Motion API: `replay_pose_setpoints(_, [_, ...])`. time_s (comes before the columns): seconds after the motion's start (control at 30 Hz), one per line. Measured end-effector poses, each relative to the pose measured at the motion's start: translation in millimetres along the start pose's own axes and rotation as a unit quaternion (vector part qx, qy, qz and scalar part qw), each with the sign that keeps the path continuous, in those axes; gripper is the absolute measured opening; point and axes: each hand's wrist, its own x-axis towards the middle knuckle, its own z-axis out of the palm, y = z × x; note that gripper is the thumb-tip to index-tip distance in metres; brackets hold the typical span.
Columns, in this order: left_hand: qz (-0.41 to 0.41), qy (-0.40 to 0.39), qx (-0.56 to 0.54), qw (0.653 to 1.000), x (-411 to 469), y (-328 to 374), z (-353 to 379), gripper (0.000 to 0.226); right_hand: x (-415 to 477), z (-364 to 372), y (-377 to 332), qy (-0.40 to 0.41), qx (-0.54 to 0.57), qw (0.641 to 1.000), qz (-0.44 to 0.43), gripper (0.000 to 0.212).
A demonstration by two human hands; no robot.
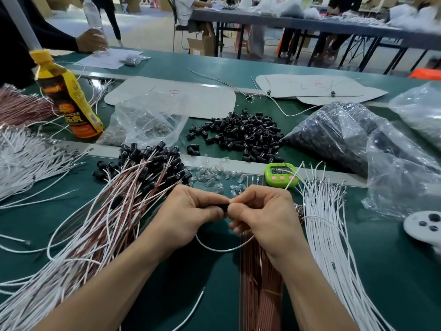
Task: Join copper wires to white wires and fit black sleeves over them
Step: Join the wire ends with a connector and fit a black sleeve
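My left hand (191,211) and my right hand (260,211) meet in the middle of the green table. Between their fingertips sits a small black sleeve (223,207); my left hand pinches it and my right hand pinches the wire end at its mouth. A white wire (222,249) loops down below both hands. Under my right wrist lies a bundle of copper wires (257,283). White wires (334,235) fan out to the right. A heap of joined wires with black sleeves (133,177) lies on the left. Loose black sleeves (241,134) are piled further back.
A yellow-capped drink bottle (64,96) stands at the back left. A green timer (281,174) sits beyond my right hand. Clear small parts (214,175) are scattered by it. Plastic bags (346,139) fill the right. Another person's hand (91,41) holds a clear bottle at the far left.
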Motion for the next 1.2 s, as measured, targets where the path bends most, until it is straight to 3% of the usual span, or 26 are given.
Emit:
replay_pose_setpoints(0.13, [0.003,0.007,-0.028,1.0,0,1,0,0.028,1,0,0,-0.018,0.053,0.998,-0.001,0.02])
replay_pose_setpoints(0.23, [0.005,0.014,-0.09,0.996,2,7,1,0.032,1,6,-5,-0.018,0.144,0.989,0.033,0.004])
replay_pose_setpoints(0.3, [0.007,0.008,-0.099,0.995,2,11,3,0.035,1,8,-8,-0.002,0.197,0.978,0.065,0.022])
replay_pose_setpoints(0.43, [0.008,0.012,-0.112,0.994,1,14,3,0.031,-2,11,-9,0.002,0.274,0.952,0.136,0.021])
replay_pose_setpoints(0.53, [0.009,0.008,-0.11,0.994,0,16,4,0.037,-3,14,-7,-0.023,0.327,0.93,0.167,0.037])
replay_pose_setpoints(0.63, [0.005,0.001,-0.118,0.993,-2,17,8,0.033,-4,20,-7,-0.031,0.334,0.927,0.166,0.042])
replay_pose_setpoints(1.0, [0.009,-0.005,-0.131,0.991,-4,9,11,0.038,-2,20,-1,-0.03,0.355,0.921,0.155,0.025])
replay_pose_setpoints(1.2, [0.005,0.009,-0.127,0.992,-4,10,14,0.035,-3,27,-3,-0.017,0.343,0.927,0.151,0.031])
